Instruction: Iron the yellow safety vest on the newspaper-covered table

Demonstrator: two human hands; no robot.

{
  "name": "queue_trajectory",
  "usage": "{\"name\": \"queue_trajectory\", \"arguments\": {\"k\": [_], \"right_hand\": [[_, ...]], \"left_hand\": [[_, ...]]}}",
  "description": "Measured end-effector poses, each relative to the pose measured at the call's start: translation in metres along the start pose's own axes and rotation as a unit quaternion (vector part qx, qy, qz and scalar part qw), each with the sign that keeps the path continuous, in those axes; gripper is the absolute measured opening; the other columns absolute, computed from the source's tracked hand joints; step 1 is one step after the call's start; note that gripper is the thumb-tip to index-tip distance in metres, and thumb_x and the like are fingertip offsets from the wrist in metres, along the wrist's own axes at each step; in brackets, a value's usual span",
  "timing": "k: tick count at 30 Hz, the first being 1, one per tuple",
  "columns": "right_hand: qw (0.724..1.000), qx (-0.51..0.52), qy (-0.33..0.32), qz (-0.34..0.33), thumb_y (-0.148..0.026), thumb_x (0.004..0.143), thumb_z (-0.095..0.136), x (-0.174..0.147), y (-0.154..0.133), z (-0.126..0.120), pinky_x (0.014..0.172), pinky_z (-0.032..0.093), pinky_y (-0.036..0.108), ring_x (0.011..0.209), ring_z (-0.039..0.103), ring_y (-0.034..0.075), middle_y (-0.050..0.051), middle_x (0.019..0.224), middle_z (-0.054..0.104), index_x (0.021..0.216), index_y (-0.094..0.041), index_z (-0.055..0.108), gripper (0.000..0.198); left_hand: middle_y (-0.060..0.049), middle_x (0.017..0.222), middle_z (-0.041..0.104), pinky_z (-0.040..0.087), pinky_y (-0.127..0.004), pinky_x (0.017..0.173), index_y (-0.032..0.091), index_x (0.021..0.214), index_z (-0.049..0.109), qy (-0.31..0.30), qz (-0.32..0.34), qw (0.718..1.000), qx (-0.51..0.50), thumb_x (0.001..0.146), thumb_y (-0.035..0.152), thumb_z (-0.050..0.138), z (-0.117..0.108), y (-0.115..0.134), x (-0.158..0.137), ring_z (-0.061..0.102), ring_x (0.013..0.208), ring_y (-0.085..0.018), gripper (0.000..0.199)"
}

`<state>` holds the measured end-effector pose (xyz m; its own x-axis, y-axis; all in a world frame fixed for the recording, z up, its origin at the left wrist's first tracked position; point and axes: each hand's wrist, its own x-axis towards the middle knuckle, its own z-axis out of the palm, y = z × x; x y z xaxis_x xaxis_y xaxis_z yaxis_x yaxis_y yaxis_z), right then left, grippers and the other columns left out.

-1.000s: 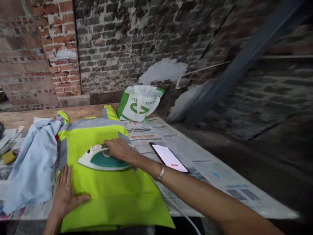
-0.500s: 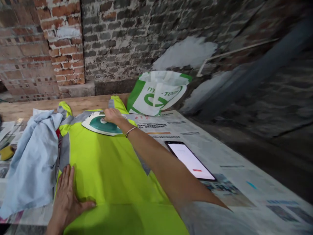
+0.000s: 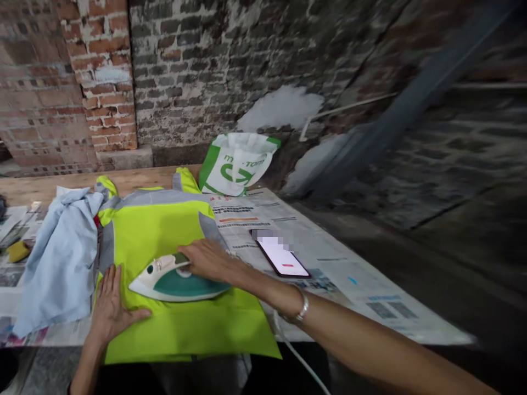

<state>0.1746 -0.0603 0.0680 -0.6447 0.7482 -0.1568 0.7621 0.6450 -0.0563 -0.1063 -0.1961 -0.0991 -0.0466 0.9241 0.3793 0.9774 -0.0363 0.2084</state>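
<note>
A yellow-green shirt with grey bands (image 3: 156, 233) lies spread on the table, its lower hem hanging over the front edge. My right hand (image 3: 208, 259) is wrapped round the handle of a white and green iron (image 3: 181, 285). The iron rests on the lower middle of the shirt with its tip pointing left. Flat on the shirt's left side lies my left hand (image 3: 111, 310), fingers stretched and thumb spread out towards the iron. The iron's white cord (image 3: 298, 356) runs down past the front edge beneath my right arm.
Left of the shirt is a crumpled light blue cloth (image 3: 61, 263), with a yellow object (image 3: 18, 251) beyond it. A phone (image 3: 280, 255) with a lit screen lies on newspaper (image 3: 329, 252) at the right. Behind stands a white and green bag (image 3: 236, 164) near the brick wall (image 3: 185, 82).
My right hand has drawn the iron from the shirt's upper part down towards me. My left hand stays flat on the left side. The camera view has shifted.
</note>
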Motion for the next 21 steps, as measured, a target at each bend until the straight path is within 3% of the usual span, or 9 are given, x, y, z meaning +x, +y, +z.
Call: {"name": "queue_trajectory", "arguments": {"k": [3,6,13,17,21], "right_hand": [[1.0,-0.01,0.0,0.009,-0.03,0.096,0.062,-0.009,-0.008,0.003,0.077,0.047,0.032,0.104,0.077,0.03,0.013,0.108,0.082,0.113,-0.021,0.077,0.024],[0.999,-0.02,0.016,0.024,-0.031,0.098,0.061,0.008,-0.006,0.003,0.08,0.048,0.032,0.107,0.076,0.03,0.013,0.113,0.081,0.119,-0.021,0.074,0.027],[0.994,-0.025,0.078,0.077,-0.041,0.101,0.058,0.113,0.025,-0.004,0.091,0.05,0.036,0.118,0.071,0.033,0.02,0.121,0.077,0.128,-0.017,0.072,0.038],[0.988,-0.011,0.112,0.104,-0.036,0.101,0.057,0.179,0.04,-0.014,0.097,0.049,0.038,0.123,0.067,0.035,0.026,0.127,0.073,0.131,-0.01,0.07,0.042],[0.985,0.006,0.113,0.134,-0.028,0.099,0.056,0.217,0.044,-0.026,0.099,0.049,0.039,0.126,0.066,0.035,0.028,0.134,0.07,0.132,-0.007,0.071,0.041]], "left_hand": [[-0.028,0.167,0.039,0.037,-0.064,0.124,0.015,0.167,0.014,0.006,0.001,1.0,-0.006,0.065,0.085,0.076,0.004,-0.003,0.0,0.039,0.155,-0.045,0.138],[-0.028,0.167,0.039,0.037,-0.064,0.123,0.015,0.167,0.013,0.007,0.004,1.0,-0.005,0.065,0.083,0.076,0.007,-0.004,-0.002,0.039,0.155,-0.045,0.138],[-0.028,0.168,0.036,0.035,-0.065,0.124,0.017,0.168,0.009,0.006,-0.005,1.0,-0.008,0.063,0.078,0.081,0.002,0.006,-0.007,0.038,0.155,-0.045,0.142],[-0.027,0.17,0.034,0.037,-0.066,0.123,0.018,0.169,0.008,-0.006,-0.009,1.0,-0.009,0.062,0.075,0.083,-0.003,0.012,-0.008,0.037,0.156,-0.046,0.143],[-0.028,0.169,0.035,0.039,-0.067,0.121,0.016,0.169,0.009,-0.003,-0.007,1.0,-0.005,0.061,0.075,0.084,-0.004,0.015,-0.008,0.037,0.155,-0.047,0.144]]}}
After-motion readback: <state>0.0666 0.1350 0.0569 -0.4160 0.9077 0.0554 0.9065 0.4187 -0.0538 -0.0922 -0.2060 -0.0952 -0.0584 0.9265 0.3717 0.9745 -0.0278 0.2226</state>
